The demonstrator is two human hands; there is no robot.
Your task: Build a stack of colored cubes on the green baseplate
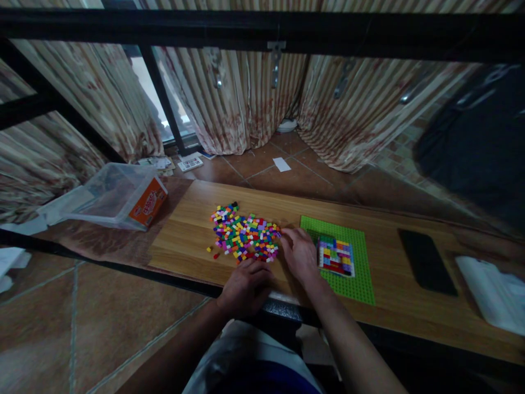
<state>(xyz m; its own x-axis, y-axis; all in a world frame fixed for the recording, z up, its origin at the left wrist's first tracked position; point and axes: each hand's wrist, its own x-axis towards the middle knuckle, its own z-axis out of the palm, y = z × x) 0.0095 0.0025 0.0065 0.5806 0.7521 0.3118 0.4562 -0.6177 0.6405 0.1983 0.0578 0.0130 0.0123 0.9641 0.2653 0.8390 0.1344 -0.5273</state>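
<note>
A heap of small mixed-colour toy bricks (248, 232) lies spread on the wooden tabletop. My right hand (300, 251) is at the heap's right edge, thumb and fingertips closed around a small purple brick (279, 235). Near the front edge of the table rests my left hand (247, 284), its fingers loosely stretched out and touching the near side of the heap; I see nothing held in it. To the right of my right hand, a green studded baseplate (363, 273) carries a block of bricks in several colours (336, 256), built up in rows with a white edge.
A clear plastic tub (110, 191) with an orange label stands at the table's left end. A dark flat slab (427, 261) and a white packet (494, 293) lie on the right. A black metal bar (262, 33) crosses above, before striped curtains (246, 104).
</note>
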